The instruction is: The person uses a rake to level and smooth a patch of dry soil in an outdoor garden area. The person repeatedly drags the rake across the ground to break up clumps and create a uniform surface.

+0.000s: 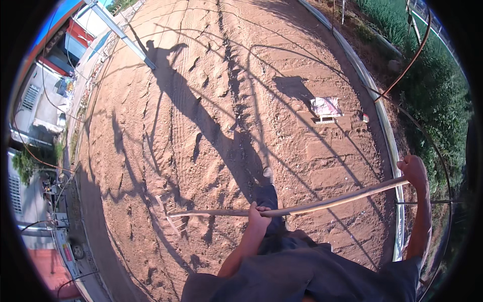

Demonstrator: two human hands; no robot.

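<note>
A long-handled rake [332, 202] lies across in front of me, its pale wooden handle slanting from upper right to lower left. Its toothed head [175, 227] rests on loose brown soil [302, 166] at the left. My left hand [259, 215] is closed around the lower middle of the handle. Held out to the right, my right hand [414, 170] is a fist at the handle's upper end. One shoe [268, 174] and a dark trouser leg [267, 195] show just beyond the handle.
A small white stand [326, 120] with a pinkish-white sheet [326, 105] on top stands ahead right. Thin hoops arch overhead, and a metal post [123, 35] slants in at upper left. A pale border [385, 126] edges the soil beside green plants [427, 110]. Buildings line the left.
</note>
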